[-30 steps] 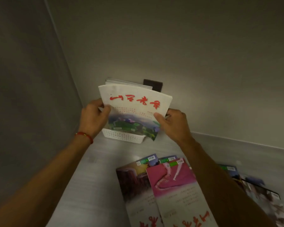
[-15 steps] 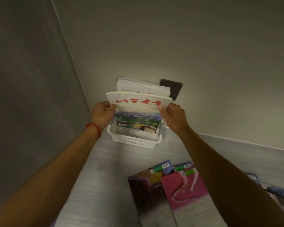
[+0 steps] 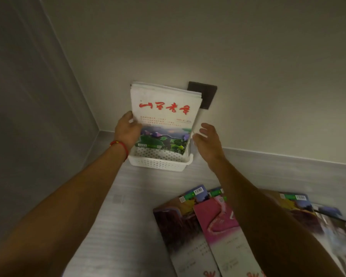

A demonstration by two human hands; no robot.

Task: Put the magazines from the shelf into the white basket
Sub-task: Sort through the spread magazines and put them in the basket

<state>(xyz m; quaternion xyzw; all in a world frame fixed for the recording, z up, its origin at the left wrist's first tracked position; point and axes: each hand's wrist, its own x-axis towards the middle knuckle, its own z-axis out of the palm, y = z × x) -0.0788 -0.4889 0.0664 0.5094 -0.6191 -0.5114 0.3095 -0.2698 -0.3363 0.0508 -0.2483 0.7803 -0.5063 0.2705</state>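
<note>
The left hand held the left edge of the front magazine, fingers curled on it. That magazine stood upright in the white basket at twelve o'clock against the wall, before others already filed; its long axis ran vertically, its red title uppermost, cover facing the viewer. The right hand hovered just beside its right edge, fingers spread, holding nothing. At five o'clock, several loose magazines lay flat on the shelf, so the task appeared partly done.

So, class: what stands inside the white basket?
In the white basket stand upright magazines: the red-titled magazine in front and more white ones behind, whose covers and number are hidden.
</note>
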